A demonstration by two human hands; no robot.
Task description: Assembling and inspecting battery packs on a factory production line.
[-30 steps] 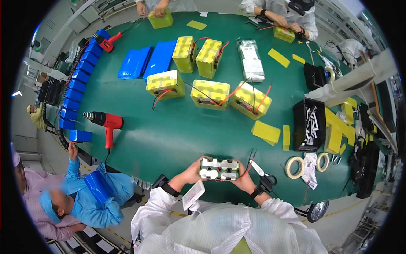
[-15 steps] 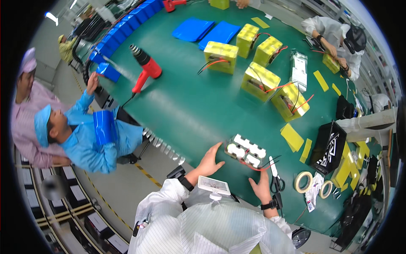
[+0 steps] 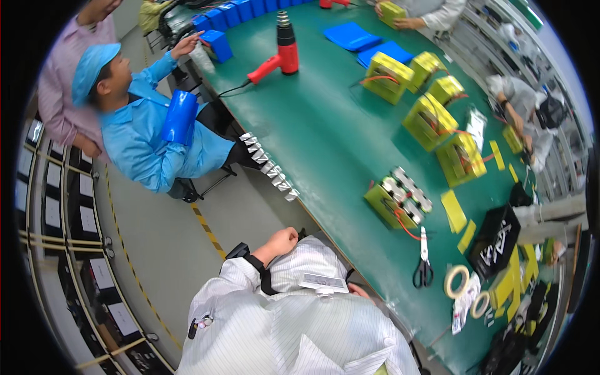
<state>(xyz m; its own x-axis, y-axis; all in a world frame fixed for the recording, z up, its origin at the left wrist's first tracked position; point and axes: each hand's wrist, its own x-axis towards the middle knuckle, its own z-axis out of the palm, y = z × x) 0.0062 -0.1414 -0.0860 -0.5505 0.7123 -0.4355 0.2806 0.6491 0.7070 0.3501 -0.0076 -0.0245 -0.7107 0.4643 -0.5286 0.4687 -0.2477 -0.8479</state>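
Left hand (image 3: 282, 241) lies low at near left, fingers curled together; mostly hidden right hand (image 3: 358, 290), grip impossible to tell; yellow-sided, white-topped rectangular block (image 3: 397, 200) sits farther right on the smooth green table (image 3: 325, 156)

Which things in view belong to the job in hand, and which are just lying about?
Likely part of the job:
white-topped pack, untouched just now
yellow packs behind it

Seemingly just lying about:
scissors
larger tape roll
yellow sheet
nearer red heat gun
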